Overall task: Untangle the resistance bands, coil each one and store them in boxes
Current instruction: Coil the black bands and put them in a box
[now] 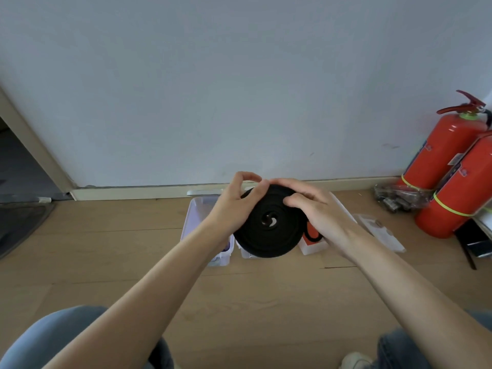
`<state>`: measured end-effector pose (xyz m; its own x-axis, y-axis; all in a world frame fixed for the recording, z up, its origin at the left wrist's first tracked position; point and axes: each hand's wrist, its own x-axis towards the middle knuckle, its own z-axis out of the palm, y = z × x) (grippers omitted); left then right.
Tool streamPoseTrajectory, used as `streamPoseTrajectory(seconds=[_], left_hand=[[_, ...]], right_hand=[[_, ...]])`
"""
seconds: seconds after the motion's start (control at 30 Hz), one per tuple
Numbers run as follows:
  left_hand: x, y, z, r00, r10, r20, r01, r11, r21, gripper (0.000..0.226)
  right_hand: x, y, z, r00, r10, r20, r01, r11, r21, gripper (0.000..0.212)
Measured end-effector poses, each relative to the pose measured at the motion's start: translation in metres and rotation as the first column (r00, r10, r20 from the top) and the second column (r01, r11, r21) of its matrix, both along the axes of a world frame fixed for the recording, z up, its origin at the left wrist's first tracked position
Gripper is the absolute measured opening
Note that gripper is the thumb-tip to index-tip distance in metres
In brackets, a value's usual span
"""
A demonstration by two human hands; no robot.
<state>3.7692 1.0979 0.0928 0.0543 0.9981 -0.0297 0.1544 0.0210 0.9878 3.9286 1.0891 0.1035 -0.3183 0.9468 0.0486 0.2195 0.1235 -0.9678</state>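
A black resistance band (269, 230) is wound into a flat round coil and held in the air above the boxes. My left hand (234, 206) grips the coil's left rim, fingers curled over its top edge. My right hand (316, 211) holds the right side, fingers bent across the coil's face. Three clear plastic boxes stand on the floor under the coil: the left box (194, 222) shows a bit of purple at its near end, the middle box (247, 254) is mostly hidden, and the right box (312, 246) holds an orange-red band (312, 234).
Two red fire extinguishers (450, 166) stand against the wall at the right, with a plastic bag of dark items (399, 199) beside them. A flat packet (379, 230) lies right of the boxes. A dark mat (18, 225) lies at the left. My knees are at the bottom.
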Motion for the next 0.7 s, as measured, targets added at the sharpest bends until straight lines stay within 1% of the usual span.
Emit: streamPoseTrajectory(seconds=[0.03,0.1,0.17,0.2,0.23,0.3,0.33,0.37,0.4,0.43,0.47,0.53,0.63,0.7], left_hand=[[0.001,0.001,-0.001,0.999,0.037,0.011,-0.037,0.999,0.032,0.011],[-0.001,0.006,-0.003,0.993,0.116,0.019,-0.117,0.99,0.075,0.007],[-0.004,0.011,-0.007,0.978,0.199,0.054,-0.202,0.978,0.056,0.011],[-0.005,0.013,-0.009,0.968,0.24,0.071,-0.243,0.969,0.035,0.013],[-0.006,0.015,-0.011,0.958,0.275,0.084,-0.277,0.961,0.011,0.016],[-0.007,0.017,-0.015,0.936,0.334,0.113,-0.33,0.942,-0.052,0.021],[-0.007,0.017,-0.017,0.925,0.361,0.119,-0.352,0.932,-0.085,0.023],[-0.007,0.018,-0.018,0.917,0.379,0.119,-0.367,0.923,-0.11,0.024],[-0.006,0.018,-0.019,0.913,0.389,0.123,-0.375,0.919,-0.122,0.024],[-0.004,0.019,-0.019,0.911,0.391,0.131,-0.377,0.918,-0.119,0.023],[-0.001,0.018,-0.018,0.911,0.39,0.132,-0.378,0.92,-0.103,0.021],[0.004,0.016,-0.018,0.916,0.379,0.132,-0.372,0.925,-0.078,0.019],[0.017,0.009,-0.023,0.926,0.351,0.14,-0.342,0.936,-0.08,0.022],[0.025,0.008,-0.03,0.942,0.319,0.108,-0.311,0.946,-0.089,0.025]], right_hand=[[-0.002,0.0,-0.002,1.0,-0.027,-0.001,0.027,1.0,0.01,0.035],[-0.005,0.001,-0.006,0.99,-0.141,-0.007,0.141,0.988,0.055,0.027],[-0.012,0.0,-0.012,0.976,-0.214,0.03,0.209,0.971,0.117,0.026],[-0.017,0.0,-0.017,0.976,-0.208,0.062,0.197,0.97,0.143,0.03],[-0.02,-0.001,-0.022,0.977,-0.183,0.109,0.165,0.974,0.157,0.041],[-0.027,-0.003,-0.03,0.959,-0.118,0.259,0.08,0.985,0.154,0.076],[-0.028,-0.003,-0.033,0.923,-0.107,0.369,0.047,0.984,0.169,0.092],[-0.029,-0.002,-0.035,0.863,-0.128,0.488,0.028,0.978,0.207,0.105],[-0.028,-0.002,-0.037,0.792,-0.177,0.584,0.022,0.965,0.262,0.113],[-0.027,-0.003,-0.036,0.733,-0.233,0.64,0.023,0.948,0.318,0.116],[-0.026,-0.004,-0.035,0.692,-0.283,0.664,0.028,0.93,0.367,0.116],[-0.023,-0.008,-0.032,0.644,-0.353,0.679,0.04,0.901,0.431,0.116],[-0.02,-0.018,-0.035,0.627,-0.409,0.664,0.052,0.871,0.488,0.113],[-0.015,-0.017,-0.042,0.659,-0.412,0.63,0.074,0.868,0.491,0.102]])
